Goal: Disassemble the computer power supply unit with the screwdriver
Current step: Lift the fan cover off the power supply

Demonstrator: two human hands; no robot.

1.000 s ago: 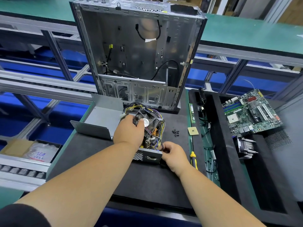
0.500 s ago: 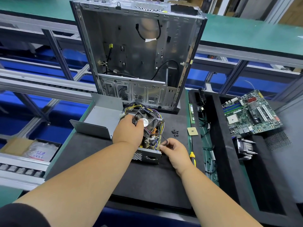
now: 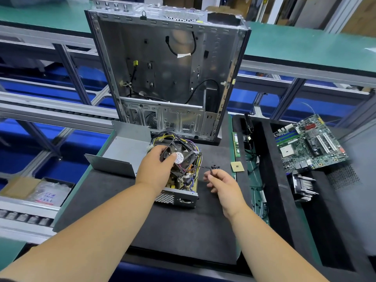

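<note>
The power supply unit [image 3: 176, 198] lies open on the black mat [image 3: 173, 231], its circuit board and coloured wires bare. My left hand [image 3: 154, 169] grips the black fan [image 3: 180, 154], which is tilted up over the board. To the unit's right, my right hand [image 3: 221, 184] is raised off the mat and pinches a small black part [image 3: 210, 172] between thumb and fingertips. A little pile of black screws [image 3: 215, 166] lies just beyond that hand. The unit's grey metal cover [image 3: 124, 151] rests to the left. I see no screwdriver in this frame.
An empty computer case [image 3: 166, 78] stands upright behind the unit. A CPU chip [image 3: 237, 166] and a RAM stick [image 3: 236, 143] lie at the mat's right edge. Farther right are a motherboard [image 3: 309, 143] and a heatsink [image 3: 303, 186].
My right hand has left the unit's front right corner and moved up and right, holding a small black part. The left hand has stayed on the fan.
</note>
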